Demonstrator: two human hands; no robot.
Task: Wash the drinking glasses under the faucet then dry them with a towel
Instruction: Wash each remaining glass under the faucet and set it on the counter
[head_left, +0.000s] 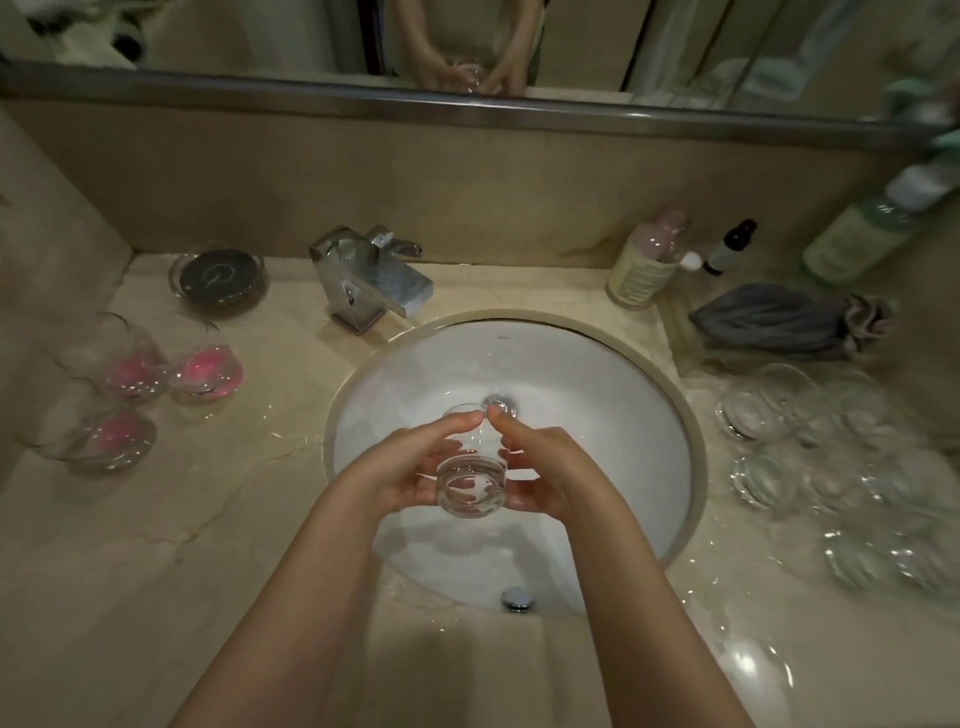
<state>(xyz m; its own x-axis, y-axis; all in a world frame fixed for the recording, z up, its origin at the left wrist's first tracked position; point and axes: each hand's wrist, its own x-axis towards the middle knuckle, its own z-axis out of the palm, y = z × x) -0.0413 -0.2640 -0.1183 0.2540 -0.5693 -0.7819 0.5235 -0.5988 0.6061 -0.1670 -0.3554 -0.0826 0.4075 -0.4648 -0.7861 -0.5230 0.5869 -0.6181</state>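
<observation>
A clear drinking glass (470, 480) lies tilted over the white sink basin (613, 415), its base toward me. My left hand (410, 462) grips it from the left, fingers curled round its side and rim. My right hand (540, 467) holds it from the right, thumb near the rim. The chrome faucet (371, 283) stands at the back left of the basin with no water visibly running. Several clear glasses (810, 447) stand on the counter to the right. A grey cloth (779, 325) lies behind them.
Three glasses with pink bottoms (200, 371) stand on the left counter, and a round dark dish (218, 278) sits behind them. Bottles (647, 260) line the back right, a large green one (857, 234) leaning at the far right. A mirror runs along the wall.
</observation>
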